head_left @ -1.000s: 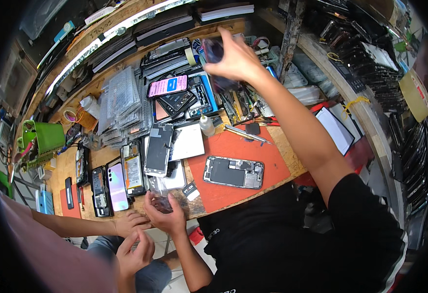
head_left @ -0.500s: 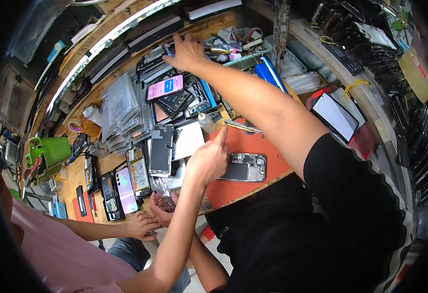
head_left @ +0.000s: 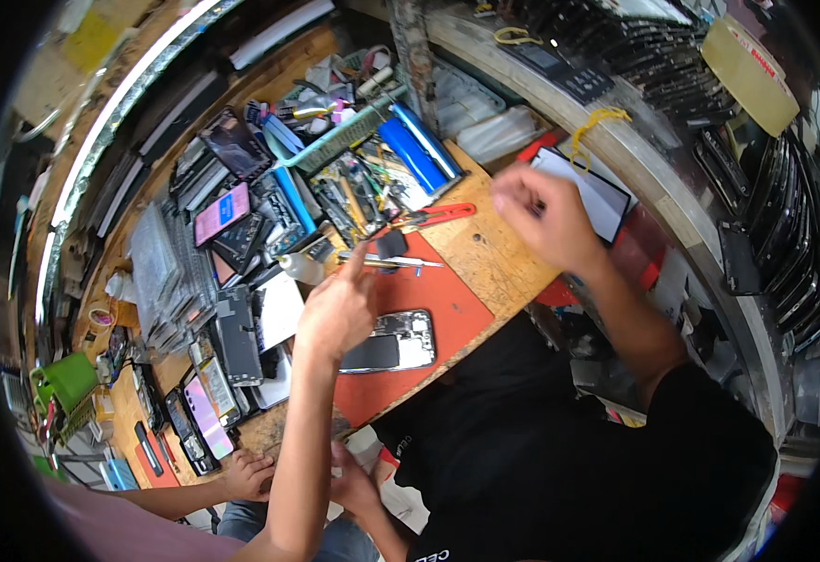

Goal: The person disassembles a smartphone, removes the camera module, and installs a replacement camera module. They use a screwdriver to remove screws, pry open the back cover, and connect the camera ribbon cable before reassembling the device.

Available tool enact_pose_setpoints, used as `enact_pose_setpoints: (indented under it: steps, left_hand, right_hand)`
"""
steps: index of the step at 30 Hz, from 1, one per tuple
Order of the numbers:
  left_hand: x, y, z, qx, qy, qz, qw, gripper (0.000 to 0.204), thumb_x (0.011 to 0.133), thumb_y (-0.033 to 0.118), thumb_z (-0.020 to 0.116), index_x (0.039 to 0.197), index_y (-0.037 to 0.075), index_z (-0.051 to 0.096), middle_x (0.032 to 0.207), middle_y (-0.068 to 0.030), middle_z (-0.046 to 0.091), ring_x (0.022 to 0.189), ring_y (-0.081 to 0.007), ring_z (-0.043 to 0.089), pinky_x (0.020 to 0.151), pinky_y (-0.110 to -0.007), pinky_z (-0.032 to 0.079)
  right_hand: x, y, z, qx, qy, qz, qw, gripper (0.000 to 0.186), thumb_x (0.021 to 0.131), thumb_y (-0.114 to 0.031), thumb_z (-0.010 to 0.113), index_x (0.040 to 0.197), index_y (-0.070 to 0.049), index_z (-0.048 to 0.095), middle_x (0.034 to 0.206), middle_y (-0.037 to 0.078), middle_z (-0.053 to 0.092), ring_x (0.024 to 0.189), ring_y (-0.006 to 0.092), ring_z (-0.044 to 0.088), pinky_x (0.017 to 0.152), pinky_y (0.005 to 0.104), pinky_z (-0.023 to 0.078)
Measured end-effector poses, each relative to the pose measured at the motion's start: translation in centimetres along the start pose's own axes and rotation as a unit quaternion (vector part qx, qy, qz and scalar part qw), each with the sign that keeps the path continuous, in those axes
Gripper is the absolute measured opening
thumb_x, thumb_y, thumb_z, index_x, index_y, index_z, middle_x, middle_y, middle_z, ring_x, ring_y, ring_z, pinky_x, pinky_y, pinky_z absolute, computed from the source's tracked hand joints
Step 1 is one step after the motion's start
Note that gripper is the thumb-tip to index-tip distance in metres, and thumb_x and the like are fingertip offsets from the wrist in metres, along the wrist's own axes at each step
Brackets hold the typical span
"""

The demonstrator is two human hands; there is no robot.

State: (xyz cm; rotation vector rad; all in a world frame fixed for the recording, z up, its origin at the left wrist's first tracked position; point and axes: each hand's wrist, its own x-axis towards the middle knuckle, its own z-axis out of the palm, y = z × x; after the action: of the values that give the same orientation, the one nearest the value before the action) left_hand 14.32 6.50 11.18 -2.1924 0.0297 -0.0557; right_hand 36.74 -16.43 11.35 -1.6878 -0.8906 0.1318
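On my remote feed I see a black top (head_left: 578, 478) with a short black sleeve (head_left: 709, 417), white lettering (head_left: 431, 555) showing in 2 spots, and 2 bare hands (head_left: 555, 220).

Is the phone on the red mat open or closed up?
Open: the phone on the red mat has no cover over its dark and silvery inner parts. Its left end is hidden.
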Motion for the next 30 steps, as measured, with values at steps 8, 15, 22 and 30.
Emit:
enact_pose_setpoints:
  steps: [8, 15, 22, 30]
  left_hand:
    - [-6.4, 10.2, -9.2, -0.65, 0.189, -0.372, 0.635, 0.09, 0.087, 0.004, 0.087, 0.163, -0.001, 0.04, 0.143, -0.0206, 0.058, 0.125, -0.0308, 0.062, 0.107, -0.044, 0.05]
    - [-5.1, 9.6, -9.8, -0.84, 0.255, -0.386, 0.285, 0.075, 0.099, 0.01, 0.077, 0.162, -0.003, 0.038, 0.143, -0.0209, 0.061, 0.111, -0.0205, 0.066, 0.094, -0.036, 0.058]
    - [-5.6, 8.2, -9.4, -0.894, 0.125, -0.37, 0.221, 0.029, 0.108, 0.009, 0.071, 0.135, -0.003, 0.066, 0.117, -0.0066, 0.073, 0.101, -0.0099, 0.066, 0.09, -0.027, 0.054]
    - [-5.7, 9.7, -8.9, -0.884, 0.162, -0.385, 0.21, 0.008, 0.104, 0.004, 0.077, 0.104, 0.001, 0.07, 0.1, -0.0015, 0.071, 0.091, -0.0063, 0.063, 0.078, -0.024, 0.051]
  right_hand:
    - [-11.9, -2.5, 5.2, 0.363, -0.265, 0.147, 0.881, 0.032, 0.109, -0.025, 0.072, 0.126, 0.002, 0.066, 0.097, 0.004, 0.073, 0.087, 0.0077, 0.067, 0.076, 0.0277, 0.054]
    - [-7.6, -0.6, 4.2, 0.363, -0.218, 0.161, 0.892, 0.013, 0.111, -0.011, 0.066, 0.115, 0.001, 0.069, 0.097, 0.001, 0.073, 0.079, 0.0033, 0.063, 0.07, 0.0223, 0.053]
    - [-8.0, -1.8, 4.6, 0.314, -0.31, 0.147, 0.885, 0.012, 0.108, -0.011, 0.071, 0.107, 0.001, 0.071, 0.092, 0.002, 0.074, 0.076, 0.0049, 0.062, 0.069, 0.0252, 0.051]
    - [-9.4, -2.2, 5.4, 0.218, -0.237, 0.104, 0.941, 0.013, 0.103, -0.011, 0.077, 0.102, 0.0, 0.071, 0.086, 0.004, 0.076, 0.079, 0.0061, 0.067, 0.072, 0.0263, 0.054]
